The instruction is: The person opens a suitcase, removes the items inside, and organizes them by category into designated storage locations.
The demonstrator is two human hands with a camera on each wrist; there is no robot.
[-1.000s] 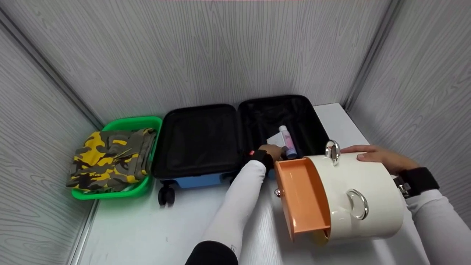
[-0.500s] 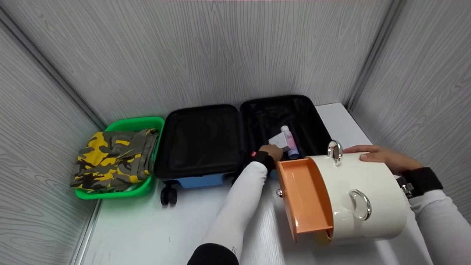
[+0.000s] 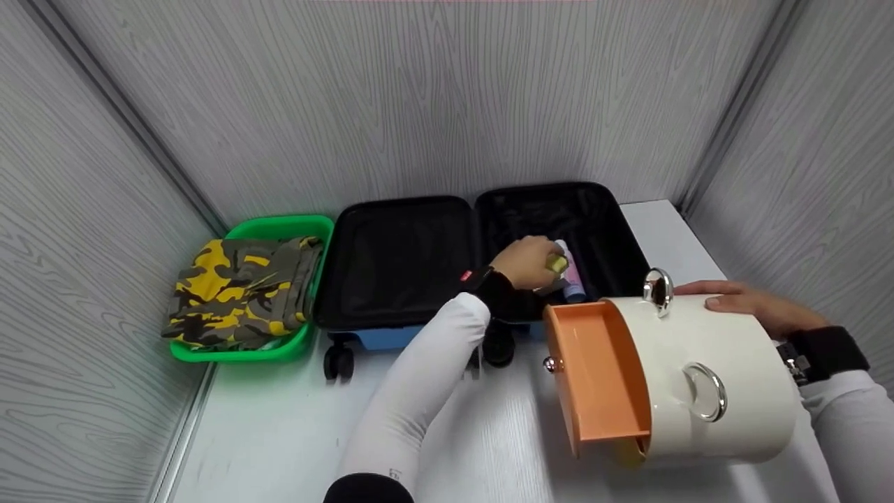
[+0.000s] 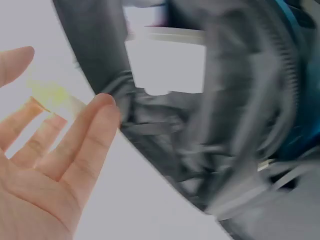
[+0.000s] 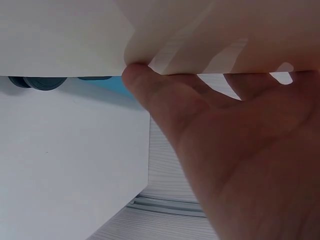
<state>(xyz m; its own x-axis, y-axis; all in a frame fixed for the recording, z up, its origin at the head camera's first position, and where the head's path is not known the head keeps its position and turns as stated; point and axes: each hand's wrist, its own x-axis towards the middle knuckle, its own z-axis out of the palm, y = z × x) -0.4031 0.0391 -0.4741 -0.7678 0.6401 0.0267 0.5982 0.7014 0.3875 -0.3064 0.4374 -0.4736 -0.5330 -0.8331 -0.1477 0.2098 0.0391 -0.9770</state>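
Note:
In the head view my left hand [image 3: 525,262] is over the right half of the open suitcase [image 3: 394,262], holding a small yellow-green item [image 3: 557,263]. Glare washes that item out in the left wrist view, so I cannot tell its kind. Below the hand a white box [image 4: 167,65] lies in the suitcase. Next to the box is a pink-and-blue bottle [image 3: 570,272] with a white cap. My right hand [image 3: 761,307] rests on the back of a cream rounded storage box [image 3: 740,370] with silver rings, its fingers straight. An orange drawer [image 3: 604,370] stands out of this box.
A green basket [image 3: 286,227] at the left holds folded yellow-and-grey camouflage cloth [image 3: 241,293]. Black wheels [image 3: 339,362] stick out from the suitcase's near side. White wood-grain panels [image 3: 419,98] stand behind and at both sides of the white table [image 3: 272,426].
My left hand has risen out of the suitcase, away from the white box, and the yellow-green item now shows at its fingers. The view has shifted slightly; my right hand stays on the storage box.

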